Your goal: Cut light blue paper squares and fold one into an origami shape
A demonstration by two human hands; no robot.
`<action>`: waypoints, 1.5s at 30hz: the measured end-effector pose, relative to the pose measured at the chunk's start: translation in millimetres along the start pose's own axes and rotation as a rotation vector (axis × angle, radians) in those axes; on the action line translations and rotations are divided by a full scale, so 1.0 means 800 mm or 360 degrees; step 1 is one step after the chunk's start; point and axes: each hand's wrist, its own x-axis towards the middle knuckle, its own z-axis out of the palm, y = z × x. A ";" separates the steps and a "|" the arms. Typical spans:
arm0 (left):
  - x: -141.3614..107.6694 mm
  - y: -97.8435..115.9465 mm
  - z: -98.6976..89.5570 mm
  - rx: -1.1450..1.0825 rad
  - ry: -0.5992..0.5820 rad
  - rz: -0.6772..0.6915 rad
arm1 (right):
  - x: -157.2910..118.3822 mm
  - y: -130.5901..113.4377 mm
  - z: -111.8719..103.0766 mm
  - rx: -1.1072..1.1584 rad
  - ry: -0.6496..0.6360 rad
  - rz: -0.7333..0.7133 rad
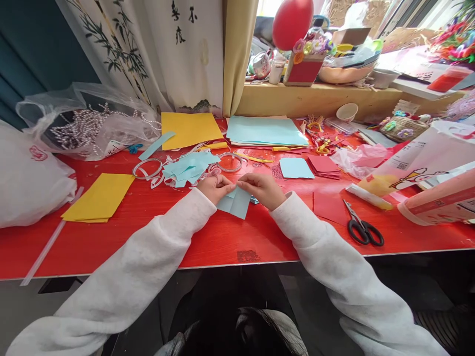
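Note:
Both hands meet over a small piece of light blue paper (240,203) with crease lines across it, near the middle of the red table. My left hand (213,188) pinches its upper left edge. The upper right edge is pinched between the thumb and finger of my right hand (264,190). Another bit of blue paper is partly hidden behind it, close to my right fingers. Just beyond my left hand lies a loose pile of blue paper scraps (191,167). A square blue sheet (296,168) and a stack of red paper squares (323,167) sit beyond my right hand.
Black-handled scissors (364,231) lie at the right, beside red paper (329,206). Yellow sheets (99,198) and a clear strip (52,242) are at the left. Larger blue sheets (265,131), tape rolls (147,169) and plastic bags (33,173) stand around. A paper cup (347,112) rests farther back.

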 end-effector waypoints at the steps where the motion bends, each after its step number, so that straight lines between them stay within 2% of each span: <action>1: 0.001 -0.001 0.000 -0.0011 -0.0007 -0.0005 | 0.000 0.001 0.001 -0.0018 0.0014 -0.0010; 7: 0.003 0.000 -0.001 0.0065 -0.0030 -0.0115 | 0.001 0.004 0.000 -0.0110 0.0118 -0.0071; 9: 0.003 0.001 0.000 -0.0080 -0.0070 -0.0172 | 0.000 0.004 -0.001 -0.0139 0.0102 -0.0075; 13: 0.003 0.001 0.002 -0.0392 -0.0297 -0.0329 | 0.000 0.001 -0.001 -0.0039 0.0129 -0.0052; 15: 0.003 0.001 0.003 -0.0412 -0.0293 -0.0326 | 0.001 0.000 -0.001 0.0139 0.0150 0.0013; 20: 0.001 0.006 0.000 -0.0524 -0.0117 -0.0254 | 0.005 -0.004 -0.006 0.1045 0.0165 0.0430; 22: 0.000 0.008 -0.001 -0.0475 -0.0094 -0.0206 | 0.006 -0.004 -0.008 0.1287 0.0124 0.0555; 26: -0.001 0.010 -0.001 -0.0457 -0.0113 -0.0190 | 0.006 -0.005 -0.010 0.1467 0.0057 0.0748; 29: -0.001 0.010 -0.001 -0.0475 -0.0105 -0.0192 | 0.004 -0.006 -0.011 0.1558 -0.0086 0.0762; 34: -0.001 0.011 -0.001 -0.0351 -0.0082 -0.0156 | 0.001 -0.008 -0.009 0.1541 -0.0261 0.0756; 37: -0.001 0.012 -0.002 -0.0241 -0.0064 -0.0046 | 0.000 -0.006 -0.007 0.1455 -0.0351 0.0724; 41: -0.001 0.009 -0.003 -0.0037 -0.0060 0.0122 | 0.000 0.002 -0.005 0.1099 -0.0333 0.0642; 45: 0.000 0.005 -0.005 0.0147 -0.0028 0.0132 | 0.000 0.005 -0.002 0.0872 -0.0312 0.0561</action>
